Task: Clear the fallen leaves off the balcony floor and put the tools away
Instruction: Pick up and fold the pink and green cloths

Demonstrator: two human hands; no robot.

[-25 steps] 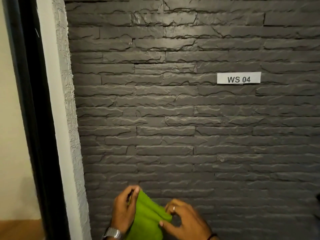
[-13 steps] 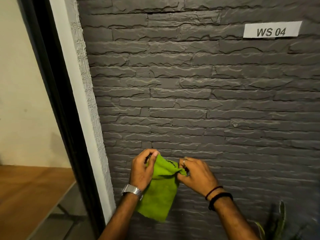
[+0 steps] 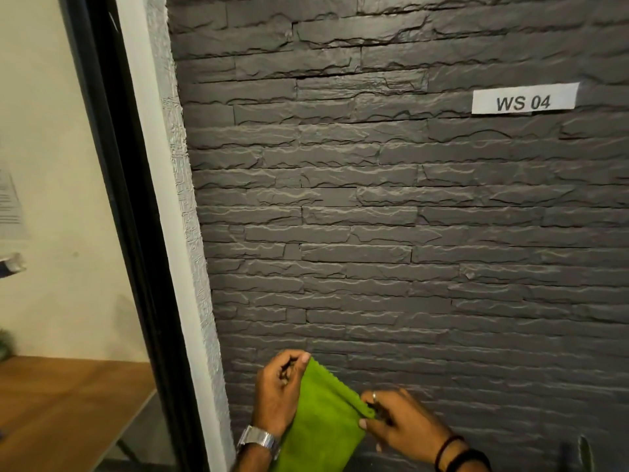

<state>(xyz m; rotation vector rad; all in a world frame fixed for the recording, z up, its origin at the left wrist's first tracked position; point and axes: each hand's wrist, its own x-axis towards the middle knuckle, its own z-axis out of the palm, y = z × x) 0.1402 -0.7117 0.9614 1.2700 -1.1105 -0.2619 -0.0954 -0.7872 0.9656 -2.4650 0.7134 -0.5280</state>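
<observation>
- Green cloth point(image 3: 321, 424) hangs low in front of the dark stone wall point(image 3: 391, 216), held up by both hands.
- Left hand point(image 3: 277, 393) pinches its top left corner with curled fingers; a silver watch point(image 3: 257, 439) is on that wrist.
- Right hand point(image 3: 400, 424) pinches the top right corner.
- White label point(image 3: 524, 98) on the wall reads "WS 04".
- Wooden tabletop point(image 3: 61, 410) shows at the left, past a black door frame point(image 3: 126, 216).

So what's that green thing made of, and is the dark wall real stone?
The green cloth looks like soft, fuzzy microfibre: matte, limp between both hands, with a zigzag-cut edge. The dark wall looks like stacked slate-style cladding with a dull grey finish and rough, chipped ridges; real stone or moulded panels, I cannot tell.
</observation>
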